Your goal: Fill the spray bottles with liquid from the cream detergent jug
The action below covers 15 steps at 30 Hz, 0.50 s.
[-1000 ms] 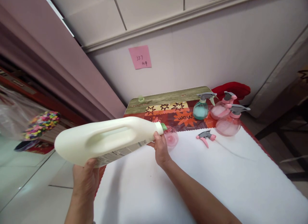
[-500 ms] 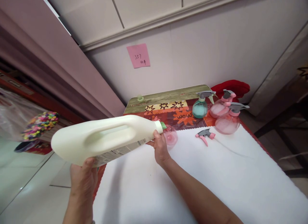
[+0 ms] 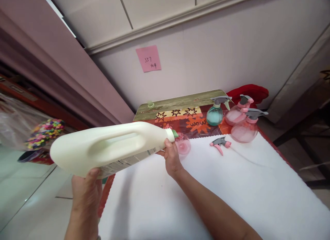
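Observation:
A large white jug (image 3: 108, 149) with a moulded handle lies nearly level in the air, its green-rimmed mouth against the opening of a small round pink bottle (image 3: 183, 144) on the white cloth. My left hand (image 3: 86, 193) grips the jug's base from below. My right hand (image 3: 171, 159) is closed around the jug's neck, right beside the pink bottle. A loose grey and pink spray head (image 3: 219, 143) with its thin tube lies on the cloth to the right.
Three spray bottles stand at the back right: a teal one (image 3: 215, 115) and two pink ones (image 3: 244, 130). A green cap (image 3: 151, 104) sits at the table's far left corner. A red cloth (image 3: 249, 92) lies behind; a pink note (image 3: 149, 58) hangs on the wall.
The jug's base has swung a little further left and my left hand has followed it. The mouth stays at the pink bottle.

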Each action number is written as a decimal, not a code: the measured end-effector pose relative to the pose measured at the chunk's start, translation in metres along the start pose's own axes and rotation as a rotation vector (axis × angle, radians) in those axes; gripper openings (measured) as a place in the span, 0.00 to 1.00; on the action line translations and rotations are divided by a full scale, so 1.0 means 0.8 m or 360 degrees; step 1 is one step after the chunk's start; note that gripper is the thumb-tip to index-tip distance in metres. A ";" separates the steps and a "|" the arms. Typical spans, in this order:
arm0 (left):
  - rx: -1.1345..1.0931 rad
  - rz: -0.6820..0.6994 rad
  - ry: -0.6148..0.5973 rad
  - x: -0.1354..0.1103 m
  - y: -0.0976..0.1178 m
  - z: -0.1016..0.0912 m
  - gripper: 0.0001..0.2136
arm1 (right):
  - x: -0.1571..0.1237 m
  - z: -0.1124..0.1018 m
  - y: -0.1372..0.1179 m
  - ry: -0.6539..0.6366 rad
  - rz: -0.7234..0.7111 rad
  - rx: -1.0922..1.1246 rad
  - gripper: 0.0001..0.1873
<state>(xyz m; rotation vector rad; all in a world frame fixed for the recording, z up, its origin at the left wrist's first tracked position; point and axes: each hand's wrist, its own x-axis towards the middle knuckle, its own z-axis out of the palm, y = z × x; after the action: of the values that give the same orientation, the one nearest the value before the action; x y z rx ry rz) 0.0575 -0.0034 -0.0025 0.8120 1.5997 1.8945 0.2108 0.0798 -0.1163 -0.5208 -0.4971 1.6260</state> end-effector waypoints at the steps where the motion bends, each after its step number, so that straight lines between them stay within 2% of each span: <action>1: -0.0004 0.0018 -0.0008 0.000 0.001 0.002 0.39 | 0.000 0.000 0.000 0.0000 -0.0004 0.0005 0.31; 8: -0.0014 0.0122 -0.0051 0.004 0.002 0.007 0.38 | 0.001 0.002 -0.002 -0.0004 -0.0003 0.0017 0.32; 15: -0.0002 0.0055 -0.0036 0.002 0.002 0.003 0.36 | -0.001 0.003 -0.005 -0.0014 0.0009 0.0019 0.32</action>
<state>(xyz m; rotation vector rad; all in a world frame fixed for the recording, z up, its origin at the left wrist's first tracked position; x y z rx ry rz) 0.0582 -0.0011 -0.0003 0.8628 1.5803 1.9030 0.2124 0.0793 -0.1121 -0.5067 -0.4924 1.6366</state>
